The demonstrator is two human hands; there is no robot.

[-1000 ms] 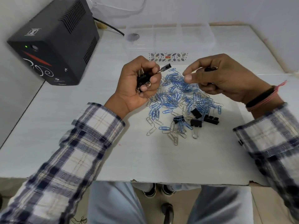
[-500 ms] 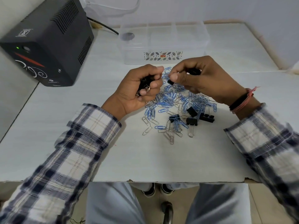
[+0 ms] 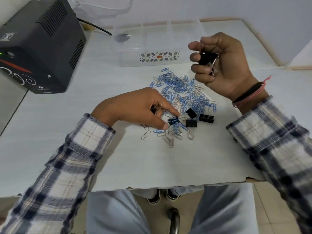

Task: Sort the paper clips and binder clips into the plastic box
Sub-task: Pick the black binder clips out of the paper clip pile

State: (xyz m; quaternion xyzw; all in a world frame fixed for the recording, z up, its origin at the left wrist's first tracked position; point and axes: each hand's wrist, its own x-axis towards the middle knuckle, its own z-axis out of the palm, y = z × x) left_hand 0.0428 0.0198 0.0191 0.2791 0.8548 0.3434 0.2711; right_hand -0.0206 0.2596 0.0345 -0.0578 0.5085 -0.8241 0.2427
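Observation:
A pile of blue and silver paper clips (image 3: 182, 92) lies in the middle of the table. Several black binder clips (image 3: 206, 118) rest at its near edge. My right hand (image 3: 221, 65) is raised beside the pile, shut on a bunch of black binder clips (image 3: 207, 59). My left hand (image 3: 136, 108) is low at the pile's near-left side, a binder clip (image 3: 156, 107) tucked in its fingers, thumb and forefinger touching another black binder clip (image 3: 173, 120) on the table. The clear plastic box (image 3: 133, 53) with compartments stands behind the pile.
A black power unit (image 3: 40, 48) with a cable sits at the far left. The table's front edge (image 3: 168, 187) is near my knees. A raised rim runs along the table's right side (image 3: 263, 46).
My hands have parted. The right hand rose to the right with the bunch of binder clips. The left hand dropped down to the near edge of the pile.

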